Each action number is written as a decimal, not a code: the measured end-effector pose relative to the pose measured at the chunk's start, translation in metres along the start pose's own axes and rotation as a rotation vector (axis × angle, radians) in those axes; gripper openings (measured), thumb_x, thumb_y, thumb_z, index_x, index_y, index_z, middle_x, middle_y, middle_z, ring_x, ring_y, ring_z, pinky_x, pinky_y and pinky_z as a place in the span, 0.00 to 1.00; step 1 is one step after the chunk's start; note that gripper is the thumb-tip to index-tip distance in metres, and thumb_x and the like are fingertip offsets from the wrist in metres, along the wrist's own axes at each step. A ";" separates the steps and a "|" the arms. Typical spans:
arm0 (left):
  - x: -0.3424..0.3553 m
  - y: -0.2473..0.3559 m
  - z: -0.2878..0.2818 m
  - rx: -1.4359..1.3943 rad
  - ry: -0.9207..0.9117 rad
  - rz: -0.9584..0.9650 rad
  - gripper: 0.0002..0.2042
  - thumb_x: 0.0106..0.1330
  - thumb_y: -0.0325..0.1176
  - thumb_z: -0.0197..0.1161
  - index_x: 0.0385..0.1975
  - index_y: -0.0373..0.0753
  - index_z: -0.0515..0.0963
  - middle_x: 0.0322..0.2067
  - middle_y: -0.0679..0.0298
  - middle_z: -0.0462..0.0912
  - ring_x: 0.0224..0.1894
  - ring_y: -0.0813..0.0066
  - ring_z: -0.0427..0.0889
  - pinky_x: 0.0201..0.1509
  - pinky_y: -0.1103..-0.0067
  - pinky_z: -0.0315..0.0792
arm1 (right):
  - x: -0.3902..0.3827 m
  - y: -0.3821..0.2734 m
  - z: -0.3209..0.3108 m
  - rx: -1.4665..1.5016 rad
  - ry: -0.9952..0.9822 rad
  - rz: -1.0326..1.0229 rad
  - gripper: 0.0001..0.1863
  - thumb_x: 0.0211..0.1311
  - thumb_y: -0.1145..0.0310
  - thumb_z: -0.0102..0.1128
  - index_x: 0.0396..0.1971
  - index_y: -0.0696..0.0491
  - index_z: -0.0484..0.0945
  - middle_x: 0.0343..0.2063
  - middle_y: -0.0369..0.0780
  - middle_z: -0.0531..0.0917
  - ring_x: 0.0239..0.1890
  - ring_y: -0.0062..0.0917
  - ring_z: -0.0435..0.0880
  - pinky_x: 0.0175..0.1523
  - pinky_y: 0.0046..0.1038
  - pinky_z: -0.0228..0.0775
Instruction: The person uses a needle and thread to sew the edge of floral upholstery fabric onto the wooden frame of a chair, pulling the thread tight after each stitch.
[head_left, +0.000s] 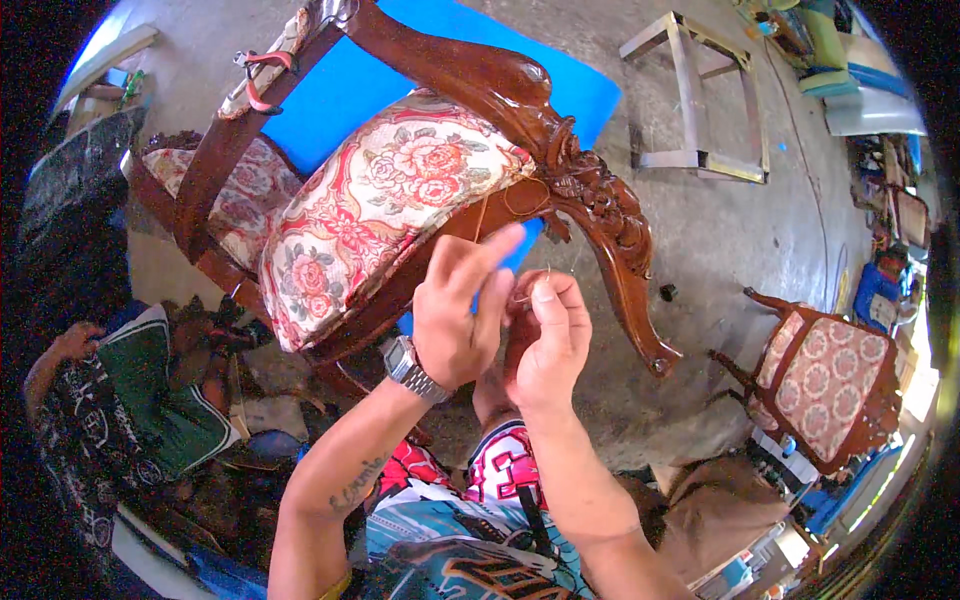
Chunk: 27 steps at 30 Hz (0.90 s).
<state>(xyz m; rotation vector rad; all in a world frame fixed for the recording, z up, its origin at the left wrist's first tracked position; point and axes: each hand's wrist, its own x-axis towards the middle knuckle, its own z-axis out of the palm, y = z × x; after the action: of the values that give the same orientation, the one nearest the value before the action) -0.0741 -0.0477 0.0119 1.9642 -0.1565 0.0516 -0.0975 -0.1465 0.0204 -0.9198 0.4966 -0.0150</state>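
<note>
An upholstered wooden chair lies tipped in front of me, its floral seat in cream, red and grey set in a dark carved frame. A thin brown thread loops from the seat's edge by the carved leg. My left hand, wearing a metal watch, is held below the seat rail with its fingers stretched and slightly blurred; I see nothing gripped in it. Close beside it, my right hand pinches a thin needle between thumb and fingers. Its tip shows only as a fine light line.
A blue sheet lies under the chair. Red-handled pliers hang on the frame at upper left. A bare wooden stool frame stands at far right, another upholstered chair at right. Another person sits at left.
</note>
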 end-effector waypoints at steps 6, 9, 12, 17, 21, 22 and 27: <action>0.004 0.007 0.007 0.012 0.353 -0.080 0.21 0.56 0.21 0.62 0.51 0.34 0.67 0.26 0.70 0.62 0.28 0.81 0.61 0.34 0.82 0.60 | 0.003 -0.002 0.007 -0.098 -0.114 -0.105 0.06 0.68 0.70 0.48 0.30 0.55 0.69 0.28 0.35 0.73 0.33 0.18 0.69 0.41 0.22 0.63; -0.003 0.006 0.007 0.104 0.329 -0.045 0.18 0.55 0.20 0.63 0.45 0.35 0.68 0.26 0.69 0.63 0.27 0.81 0.62 0.32 0.82 0.60 | 0.003 -0.010 0.021 0.006 -0.107 -0.182 0.10 0.70 0.66 0.42 0.28 0.53 0.64 0.22 0.37 0.71 0.27 0.25 0.71 0.40 0.31 0.65; -0.003 0.005 0.006 -0.112 0.362 -0.159 0.17 0.55 0.21 0.64 0.44 0.35 0.69 0.26 0.69 0.64 0.26 0.80 0.63 0.29 0.81 0.61 | 0.001 -0.016 0.026 0.177 -0.204 -0.046 0.10 0.67 0.63 0.44 0.25 0.48 0.61 0.12 0.33 0.62 0.17 0.24 0.65 0.42 0.34 0.64; 0.030 -0.004 -0.019 0.264 0.249 0.146 0.12 0.54 0.27 0.67 0.39 0.41 0.76 0.28 0.64 0.73 0.29 0.70 0.73 0.32 0.76 0.66 | 0.019 -0.033 0.013 0.118 -0.049 -0.012 0.12 0.68 0.60 0.42 0.24 0.46 0.60 0.10 0.28 0.53 0.12 0.15 0.49 0.18 0.20 0.42; 0.070 -0.019 -0.037 0.561 0.116 0.302 0.08 0.51 0.35 0.70 0.32 0.46 0.83 0.31 0.67 0.76 0.39 0.69 0.74 0.44 0.71 0.65 | 0.017 -0.046 -0.006 0.092 -0.076 -0.068 0.12 0.68 0.62 0.45 0.24 0.48 0.59 0.10 0.29 0.54 0.12 0.15 0.50 0.18 0.22 0.41; 0.075 -0.023 -0.038 0.563 0.118 0.301 0.08 0.51 0.35 0.70 0.32 0.46 0.83 0.31 0.67 0.76 0.39 0.69 0.74 0.44 0.71 0.65 | 0.014 -0.050 -0.008 0.114 -0.108 -0.082 0.12 0.67 0.63 0.46 0.24 0.49 0.59 0.10 0.29 0.54 0.13 0.15 0.49 0.18 0.23 0.41; 0.080 -0.035 -0.039 0.543 -0.039 0.375 0.07 0.52 0.34 0.68 0.30 0.44 0.83 0.31 0.67 0.77 0.38 0.67 0.74 0.43 0.71 0.68 | 0.011 -0.057 -0.006 0.142 -0.134 -0.087 0.12 0.67 0.64 0.47 0.25 0.49 0.59 0.11 0.29 0.53 0.14 0.15 0.48 0.19 0.23 0.41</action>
<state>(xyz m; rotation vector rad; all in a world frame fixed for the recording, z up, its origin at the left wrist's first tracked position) 0.0109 -0.0053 0.0036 2.4503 -0.5862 0.3303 -0.0789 -0.1888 0.0564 -0.7964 0.3268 -0.0664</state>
